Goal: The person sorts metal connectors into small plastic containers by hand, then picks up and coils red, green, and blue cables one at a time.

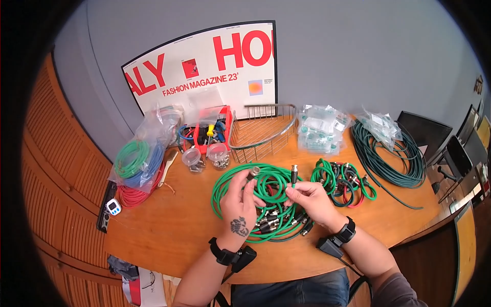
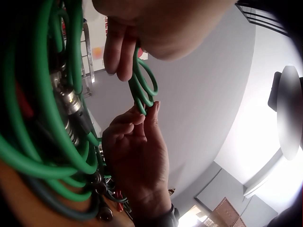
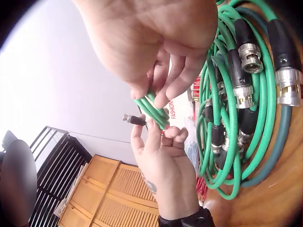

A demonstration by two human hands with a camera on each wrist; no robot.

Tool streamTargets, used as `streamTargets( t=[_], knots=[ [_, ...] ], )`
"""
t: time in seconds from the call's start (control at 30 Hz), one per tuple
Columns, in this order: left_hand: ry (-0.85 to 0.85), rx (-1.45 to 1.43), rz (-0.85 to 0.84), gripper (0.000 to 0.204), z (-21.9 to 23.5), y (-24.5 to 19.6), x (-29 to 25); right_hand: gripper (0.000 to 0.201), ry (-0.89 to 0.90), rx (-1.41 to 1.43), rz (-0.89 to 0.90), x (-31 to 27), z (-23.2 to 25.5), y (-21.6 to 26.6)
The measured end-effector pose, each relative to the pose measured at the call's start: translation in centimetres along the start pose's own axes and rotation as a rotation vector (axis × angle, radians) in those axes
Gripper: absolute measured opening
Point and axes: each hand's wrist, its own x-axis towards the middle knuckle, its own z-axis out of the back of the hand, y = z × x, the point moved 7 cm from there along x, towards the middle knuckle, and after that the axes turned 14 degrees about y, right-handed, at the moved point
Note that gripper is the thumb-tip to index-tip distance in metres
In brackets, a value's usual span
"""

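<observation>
Between my two hands is a small green cable coil [image 1: 271, 185], raised in front of a larger pile of green cables [image 1: 219, 190]. My left hand [image 1: 239, 202] pinches the coil's left side, with a silver connector [image 1: 254, 172] standing out by its fingertips; the right wrist view shows this connector's black sleeve [image 3: 138, 120]. My right hand [image 1: 313, 203] pinches the coil's right side, beside an upright black and silver connector [image 1: 294, 175]. Several connectors [image 3: 244, 90] lie on the pile below.
A wire basket [image 1: 263, 138], a red bin [image 1: 225, 113] and two clear cups [image 1: 218, 155] stand behind. Bagged cables [image 1: 134, 158] lie left. A mixed cable bundle [image 1: 343, 180], clear bags [image 1: 321, 130] and a dark green coil [image 1: 409, 171] lie right on the wooden table [image 1: 169, 233].
</observation>
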Motion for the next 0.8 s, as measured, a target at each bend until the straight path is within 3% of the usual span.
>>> streamTargets(
  t=[0.13,0.37,0.53,0.77,0.8],
  knots=[
    [0.089,0.16,-0.078,0.024,-0.7,-0.5,-0.1,0.025,0.062,0.049,-0.017,-0.1,-0.8,0.1],
    [0.099,0.257,-0.104,0.026,-0.8,-0.8,-0.1,0.024,0.165,0.013,-0.008,-0.1,-1.3,0.3],
    [0.137,-0.116,0.022,0.032,-0.8,0.9,0.3,0.018,0.192,0.103,0.073,0.0,-1.7,0.7],
    [0.088,-0.155,0.071,0.032,-1.2,1.2,0.1,0.019,0.221,0.17,0.067,0.1,-1.8,0.2],
    [0.069,-0.136,0.02,0.029,-1.1,1.0,0.0,0.019,0.223,0.178,0.042,0.1,-1.8,-0.1]
  ],
)
